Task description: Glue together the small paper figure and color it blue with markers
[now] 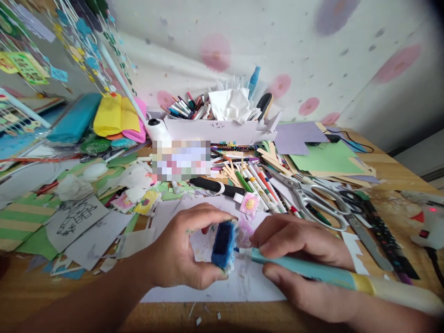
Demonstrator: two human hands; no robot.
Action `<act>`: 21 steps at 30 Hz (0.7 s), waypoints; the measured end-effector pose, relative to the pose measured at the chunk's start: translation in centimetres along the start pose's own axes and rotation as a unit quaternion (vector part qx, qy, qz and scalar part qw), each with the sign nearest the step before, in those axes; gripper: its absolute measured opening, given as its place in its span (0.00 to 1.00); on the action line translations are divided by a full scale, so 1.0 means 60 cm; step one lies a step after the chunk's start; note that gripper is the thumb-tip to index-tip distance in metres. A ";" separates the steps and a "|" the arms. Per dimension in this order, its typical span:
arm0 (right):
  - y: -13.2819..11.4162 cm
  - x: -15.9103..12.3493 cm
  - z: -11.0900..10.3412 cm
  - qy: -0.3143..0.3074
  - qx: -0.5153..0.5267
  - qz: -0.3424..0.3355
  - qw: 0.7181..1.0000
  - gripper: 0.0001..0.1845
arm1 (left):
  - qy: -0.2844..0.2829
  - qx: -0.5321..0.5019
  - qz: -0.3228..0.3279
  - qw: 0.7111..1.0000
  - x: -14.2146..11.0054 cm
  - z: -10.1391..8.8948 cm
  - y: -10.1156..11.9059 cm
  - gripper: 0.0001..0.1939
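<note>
Between the thumb and fingers of my left hand (180,249) is a small blue-coloured block (224,245) with a dark blue face and patchy white along its right edge. My right hand (305,240) grips a marker (312,270) with a teal barrel and a pale yellowish rear end. Its blue tip points left at the block's right side, at or very near the edge; whether they touch I cannot tell. Beneath both hands lies a white sheet of paper (258,289) with purple smudges. A small pink-and-yellow drawn piece (249,204) sits just beyond the block.
Large scissors (324,201) and several markers (258,185) lie beyond my right hand. A white glue gun (428,217) with a red light is at the far right. Paper scraps (79,217) crowd the left. A white box (215,129) of pens and tissues stands at the back.
</note>
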State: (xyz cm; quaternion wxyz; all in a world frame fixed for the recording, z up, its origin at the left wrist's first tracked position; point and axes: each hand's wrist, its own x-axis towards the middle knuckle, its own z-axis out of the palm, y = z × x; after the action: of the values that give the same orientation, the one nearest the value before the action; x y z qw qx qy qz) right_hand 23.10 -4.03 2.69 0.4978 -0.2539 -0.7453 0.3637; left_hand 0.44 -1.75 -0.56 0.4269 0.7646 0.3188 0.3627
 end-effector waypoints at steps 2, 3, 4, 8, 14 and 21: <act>0.000 0.000 -0.001 -0.013 0.006 -0.002 1.000 0.11 | -0.007 0.000 -0.014 1.000 0.000 0.001 0.001 0.30; 0.001 0.000 -0.001 -0.018 0.009 -0.003 1.000 0.10 | -0.011 -0.002 -0.019 1.000 0.000 0.001 0.002 0.30; 0.002 0.000 -0.001 -0.017 0.011 -0.004 1.000 0.10 | -0.012 -0.005 -0.023 1.000 0.001 0.001 0.002 0.29; 0.003 -0.002 0.001 -0.003 0.007 -0.008 1.000 0.11 | -0.010 -0.020 -0.016 1.000 0.003 0.002 0.002 0.29; -0.002 -0.003 0.001 -0.020 0.017 -0.011 1.000 0.11 | -0.019 -0.041 -0.029 0.999 0.005 0.001 0.004 0.29; 0.002 -0.002 0.005 -0.009 0.023 -0.013 1.000 0.11 | -0.016 -0.103 -0.066 0.992 -0.002 0.005 -0.001 0.32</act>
State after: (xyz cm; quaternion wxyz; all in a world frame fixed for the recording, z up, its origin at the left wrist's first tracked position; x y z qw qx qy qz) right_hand 22.88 -4.12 2.46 0.5013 -0.2290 -0.7445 0.3769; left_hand 0.61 -1.97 -0.79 0.5313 0.6993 0.3229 0.3527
